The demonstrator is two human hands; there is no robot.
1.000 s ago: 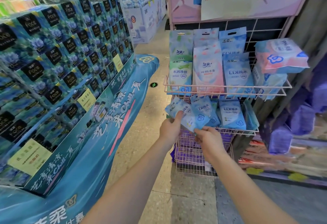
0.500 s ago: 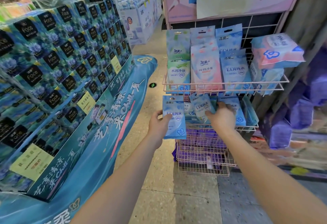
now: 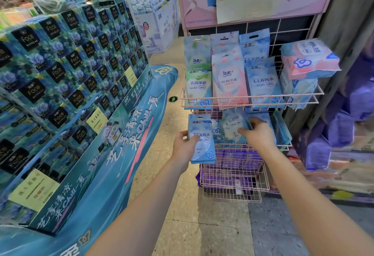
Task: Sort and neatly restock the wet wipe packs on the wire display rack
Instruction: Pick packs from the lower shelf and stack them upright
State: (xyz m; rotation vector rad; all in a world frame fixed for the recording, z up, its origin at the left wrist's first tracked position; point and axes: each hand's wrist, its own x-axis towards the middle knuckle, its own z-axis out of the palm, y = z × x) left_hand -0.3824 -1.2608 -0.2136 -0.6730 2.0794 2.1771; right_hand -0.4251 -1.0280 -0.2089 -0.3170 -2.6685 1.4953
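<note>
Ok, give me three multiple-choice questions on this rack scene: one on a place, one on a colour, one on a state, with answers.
1. Which basket is the right hand in? A top; B middle; C bottom.
2. What colour is the left hand's pack? A blue; B pink; C green.
3. The left hand is: A open, empty; B a bare fist; C gripping a pack.
Answers: B, it grips a blurred pack in the middle basket; A, blue with EDI print; C, thumb and fingers clamp its edge.

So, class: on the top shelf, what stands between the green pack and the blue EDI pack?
A pink 99.9% pack, shown in the head view.
</note>
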